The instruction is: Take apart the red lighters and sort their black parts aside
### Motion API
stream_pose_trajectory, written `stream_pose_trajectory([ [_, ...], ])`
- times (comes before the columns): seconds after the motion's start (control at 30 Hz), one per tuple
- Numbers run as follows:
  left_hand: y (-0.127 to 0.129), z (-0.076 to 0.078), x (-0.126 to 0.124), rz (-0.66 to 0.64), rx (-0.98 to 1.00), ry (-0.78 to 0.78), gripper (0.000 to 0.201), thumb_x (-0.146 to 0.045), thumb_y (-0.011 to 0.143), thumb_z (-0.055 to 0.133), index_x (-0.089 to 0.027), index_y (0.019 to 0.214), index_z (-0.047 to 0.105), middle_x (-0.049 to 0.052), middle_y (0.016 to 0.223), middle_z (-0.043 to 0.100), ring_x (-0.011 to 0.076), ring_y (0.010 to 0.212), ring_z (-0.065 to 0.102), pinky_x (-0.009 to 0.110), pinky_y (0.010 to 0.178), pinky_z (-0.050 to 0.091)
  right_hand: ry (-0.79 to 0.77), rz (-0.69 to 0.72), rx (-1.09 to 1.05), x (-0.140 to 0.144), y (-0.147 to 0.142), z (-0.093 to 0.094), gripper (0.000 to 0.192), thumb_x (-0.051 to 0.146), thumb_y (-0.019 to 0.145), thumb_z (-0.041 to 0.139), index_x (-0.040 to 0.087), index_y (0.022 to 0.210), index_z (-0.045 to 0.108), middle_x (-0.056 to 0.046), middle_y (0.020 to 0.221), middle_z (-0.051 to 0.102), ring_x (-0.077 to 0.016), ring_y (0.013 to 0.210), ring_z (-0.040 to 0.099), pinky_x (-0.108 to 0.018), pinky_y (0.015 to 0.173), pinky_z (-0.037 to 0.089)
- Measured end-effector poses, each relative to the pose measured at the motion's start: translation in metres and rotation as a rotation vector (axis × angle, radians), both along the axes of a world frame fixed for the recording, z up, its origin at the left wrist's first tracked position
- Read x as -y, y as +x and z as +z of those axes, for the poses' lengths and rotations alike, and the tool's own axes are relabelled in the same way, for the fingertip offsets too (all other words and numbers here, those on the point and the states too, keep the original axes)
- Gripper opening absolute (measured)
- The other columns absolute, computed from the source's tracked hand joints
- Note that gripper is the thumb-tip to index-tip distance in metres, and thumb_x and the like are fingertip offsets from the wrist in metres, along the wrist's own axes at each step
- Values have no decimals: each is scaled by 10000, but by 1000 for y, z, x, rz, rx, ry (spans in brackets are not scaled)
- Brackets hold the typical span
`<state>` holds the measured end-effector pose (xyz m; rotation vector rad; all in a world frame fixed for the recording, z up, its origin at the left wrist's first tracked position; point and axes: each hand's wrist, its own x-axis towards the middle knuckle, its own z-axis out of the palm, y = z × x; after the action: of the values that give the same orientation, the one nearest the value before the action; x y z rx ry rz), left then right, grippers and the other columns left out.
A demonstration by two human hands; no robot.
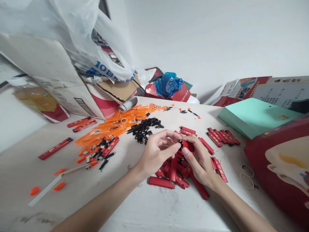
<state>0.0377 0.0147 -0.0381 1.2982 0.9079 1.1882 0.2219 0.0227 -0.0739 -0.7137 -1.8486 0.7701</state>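
Red lighter case (187,145) pinched between both hands, left hand (156,153), right hand (199,159), above red pile (173,175) mid-desk, cardboard box (55,77) at far left corner holding a plastic bag (79,38).

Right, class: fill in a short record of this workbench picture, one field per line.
left hand: left hand pinches a small black part
right hand: right hand holds a red lighter body
under hands: pile of red lighter bodies
behind: black parts heap, orange strips
right: green box
surface: table
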Motion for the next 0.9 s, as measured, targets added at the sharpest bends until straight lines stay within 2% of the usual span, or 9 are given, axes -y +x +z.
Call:
stream_pose_trajectory([
  [0.43, 1, -2, 1, 4, 12, 1, 165, -271, 865, 737, -161, 963, 662, -6, 798, 633, 58, 568, 551, 191, 560, 443, 26, -13, 36, 0, -1, 1, 268, 241, 1023, 537, 290, 1286, 561, -46, 1188, 629, -213, 1084, 603, -370, 921, 475],
  [0.6, 0, -4, 1, -1, 24, 6, 166, -277, 868, 736, -164, 962, 658, -1, 837, 634, 57, 575, 553, 195, 563, 443, 27, -16, 46, 1, 0, 2, 263, 243, 1023, 537, 286, 1281, 562, -33, 1126, 627, -192, 995, 602, -350, 871, 478],
  [0.9, 1, -2, 2, 4, 16, 6, 170, -287, 867, 735, -166, 954, 653, -1, 822, 627, 70, 577, 549, 212, 566, 440, 16, -21, 52, 2, 0, 3, 252, 261, 1022, 529, 286, 1270, 565, -40, 1107, 631, -214, 970, 605, -365, 839, 471],
])
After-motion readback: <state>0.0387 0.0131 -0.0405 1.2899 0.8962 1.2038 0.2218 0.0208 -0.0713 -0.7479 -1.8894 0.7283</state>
